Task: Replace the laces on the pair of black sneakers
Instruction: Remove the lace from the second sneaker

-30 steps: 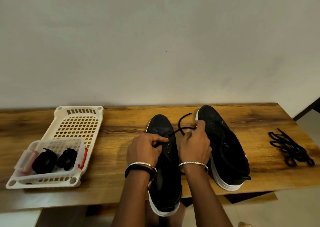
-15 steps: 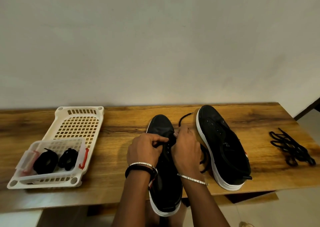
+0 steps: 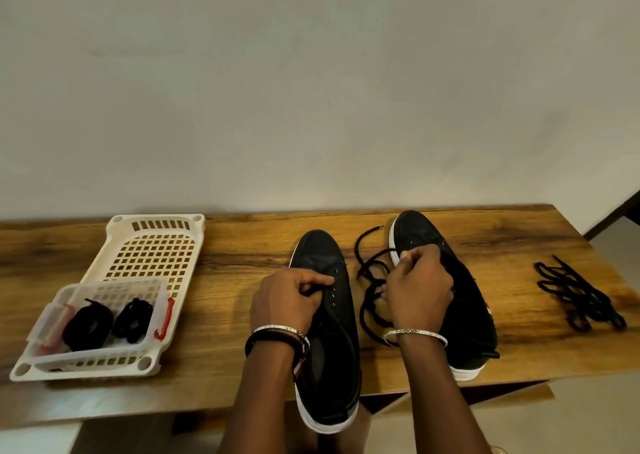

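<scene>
While the left hand (image 3: 289, 301) curls over the left sneaker (image 3: 329, 360), thumb and forefinger pinching its upper right at the eyelet row, I've got the right hand (image 3: 420, 291) closed too, fingertips pinching the loose black lace (image 3: 371, 280) up by the toe of the right sneaker (image 3: 467, 322). That lace loops and trails over the table (image 3: 242, 245) in the gap between the two shoes. Left sneaker points toe to the wall, mid-table, with its heel hanging past the near edge. Right sneaker sits just beside it, white sole edge showing at the toe. Over toward the right edge, a bundle of black laces (image 3: 578, 297) lies on its own. By the left edge I see a white slotted basket (image 3: 156, 245), and in its near end a clear tub (image 3: 114, 289) holding two coiled black laces (image 3: 88, 325).
</scene>
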Demonstrator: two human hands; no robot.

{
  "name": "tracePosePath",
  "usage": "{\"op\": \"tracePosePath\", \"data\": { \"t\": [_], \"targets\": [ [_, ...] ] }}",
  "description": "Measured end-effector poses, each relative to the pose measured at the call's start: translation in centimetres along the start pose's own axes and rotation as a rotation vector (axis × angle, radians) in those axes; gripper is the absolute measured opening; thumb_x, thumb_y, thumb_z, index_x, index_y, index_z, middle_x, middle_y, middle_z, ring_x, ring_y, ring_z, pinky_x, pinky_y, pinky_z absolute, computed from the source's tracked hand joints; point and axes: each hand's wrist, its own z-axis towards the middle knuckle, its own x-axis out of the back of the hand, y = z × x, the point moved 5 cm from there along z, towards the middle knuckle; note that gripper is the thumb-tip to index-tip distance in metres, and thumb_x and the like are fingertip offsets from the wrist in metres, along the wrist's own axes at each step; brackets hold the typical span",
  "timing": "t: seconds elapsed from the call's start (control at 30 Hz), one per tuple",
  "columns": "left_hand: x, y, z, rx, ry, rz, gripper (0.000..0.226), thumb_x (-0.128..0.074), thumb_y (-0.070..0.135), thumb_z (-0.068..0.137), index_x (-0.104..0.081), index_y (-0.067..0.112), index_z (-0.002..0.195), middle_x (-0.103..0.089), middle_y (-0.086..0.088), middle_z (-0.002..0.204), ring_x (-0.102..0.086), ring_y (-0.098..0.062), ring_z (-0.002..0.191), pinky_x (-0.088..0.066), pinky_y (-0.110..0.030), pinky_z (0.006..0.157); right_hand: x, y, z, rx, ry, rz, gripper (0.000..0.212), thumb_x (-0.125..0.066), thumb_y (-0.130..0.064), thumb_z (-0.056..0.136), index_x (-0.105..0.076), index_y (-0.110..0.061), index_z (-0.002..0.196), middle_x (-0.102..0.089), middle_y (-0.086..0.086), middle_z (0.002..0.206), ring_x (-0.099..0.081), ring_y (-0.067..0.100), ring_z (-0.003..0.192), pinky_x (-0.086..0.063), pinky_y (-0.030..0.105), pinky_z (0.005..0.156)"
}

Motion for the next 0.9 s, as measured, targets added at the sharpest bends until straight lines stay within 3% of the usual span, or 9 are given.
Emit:
{"op": "tracePosePath", "data": {
  "t": [0.07, 0.2, 0.3, 0.4, 0.5, 0.57, 0.63, 0.8, 0.9],
  "targets": [
    [0.0, -0.1, 0.0, -0.011, -0.010, -0.026, 0.030, -0.076, 0.021, 0.084, -0.073, 0.051, 0.088, -0.070, 0.021, 0.085, -0.065, 0.001, 0.080, -0.056, -0.023, 0.070, -0.2, 0.5, 0.0, 0.016, -0.120, -0.218, 0.005, -0.056, -0.013, 0.099, -0.057, -0.010, 0.103, -0.066, 0.012, 0.104, -0.066, 0.034, 0.096, -0.045, 0.036, 0.075],
    [0.1, 0.1, -0.1, -0.030, -0.002, -0.034, 0.029, -0.070, 0.018, 0.086, -0.075, 0.047, 0.088, -0.065, 0.019, 0.076, -0.061, -0.002, 0.068, -0.051, -0.020, 0.060, -1.7, 0.6, -0.6, 0.073, -0.294, -0.360, 0.031, -0.058, -0.004, 0.093, -0.060, -0.014, 0.122, -0.063, 0.011, 0.120, -0.063, 0.035, 0.109, -0.052, 0.041, 0.083],
    [0.2, 0.5, -0.1, -0.018, 0.033, -0.063, 0.024, -0.065, 0.022, 0.089, -0.076, 0.042, 0.083, -0.067, 0.020, 0.076, -0.059, 0.000, 0.063, -0.046, -0.019, 0.055, -3.5, 1.0, -1.1, 0.151, -0.456, -0.448, 0.047, -0.064, -0.015, 0.093, -0.052, -0.019, 0.139, -0.053, 0.009, 0.138, -0.054, 0.032, 0.123, -0.051, 0.040, 0.092],
    [0.5, 0.6, 0.0, 0.006, 0.094, -0.127, 0.026, -0.060, 0.025, 0.092, -0.076, 0.039, 0.078, -0.069, 0.021, 0.081, -0.064, -0.006, 0.069, -0.056, -0.031, 0.063, -4.8, 2.1, -1.9, 0.108, -0.612, -0.579, 0.066, -0.070, -0.029, 0.091, -0.040, -0.024, 0.150, -0.042, 0.007, 0.150, -0.038, 0.033, 0.138, -0.046, 0.044, 0.102],
    [0.7, 0.7, 0.2, -0.005, 0.154, -0.144, 0.026, -0.061, 0.019, 0.092, -0.075, 0.038, 0.079, -0.069, 0.018, 0.073, -0.059, -0.006, 0.053, -0.050, -0.030, 0.049, -4.8, 1.9, -2.0, 0.121, -0.552, -0.643, 0.031, -0.056, -0.019, 0.099, -0.061, -0.016, 0.130, -0.053, 0.008, 0.136, -0.043, 0.031, 0.132, -0.047, 0.039, 0.097],
    [0.9, 1.0, 0.1, -0.023, 0.174, -0.140, 0.026, -0.062, 0.015, 0.090, -0.076, 0.037, 0.082, -0.066, 0.015, 0.066, -0.049, -0.003, 0.042, -0.034, -0.018, 0.042, -4.8, 1.5, -2.2, 0.137, -0.515, -0.632, 0.026, -0.045, -0.011, 0.101, -0.066, -0.009, 0.116, -0.057, 0.011, 0.124, -0.053, 0.030, 0.122, -0.048, 0.035, 0.089],
    [1.1, 1.7, 0.1, -0.044, 0.195, -0.167, 0.028, -0.063, 0.012, 0.088, -0.075, 0.036, 0.082, -0.065, 0.014, 0.064, -0.047, -0.003, 0.041, -0.033, -0.016, 0.045, -4.8, 1.3, -2.4, 0.142, -0.501, -0.611, 0.024, -0.045, -0.008, 0.101, -0.067, -0.010, 0.110, -0.061, 0.010, 0.118, -0.061, 0.028, 0.111, -0.046, 0.030, 0.082],
    [1.1, 4.6, -0.3, -0.227, 0.179, -0.156, 0.034, -0.065, 0.005, 0.082, -0.074, 0.037, 0.084, -0.065, 0.013, 0.077, -0.055, -0.003, 0.061, -0.043, -0.015, 0.056, -3.2, 1.1, -1.6, 0.011, -0.513, -0.416, 0.027, -0.056, -0.013, 0.096, -0.075, -0.022, 0.113, -0.071, 0.008, 0.110, -0.064, 0.030, 0.108, -0.050, 0.029, 0.082],
    [0.1, 6.5, -0.6, -0.345, -0.004, -0.118, 0.044, -0.064, -0.002, 0.077, -0.073, 0.034, 0.102, -0.059, 0.012, 0.100, -0.056, -0.001, 0.088, -0.042, -0.009, 0.074, 1.0, -0.2, -1.1, 0.016, -0.384, -0.065, 0.021, -0.073, -0.012, 0.086, -0.081, -0.025, 0.100, -0.077, -0.001, 0.092, -0.071, 0.019, 0.092, -0.056, 0.030, 0.082]
  ]
}}
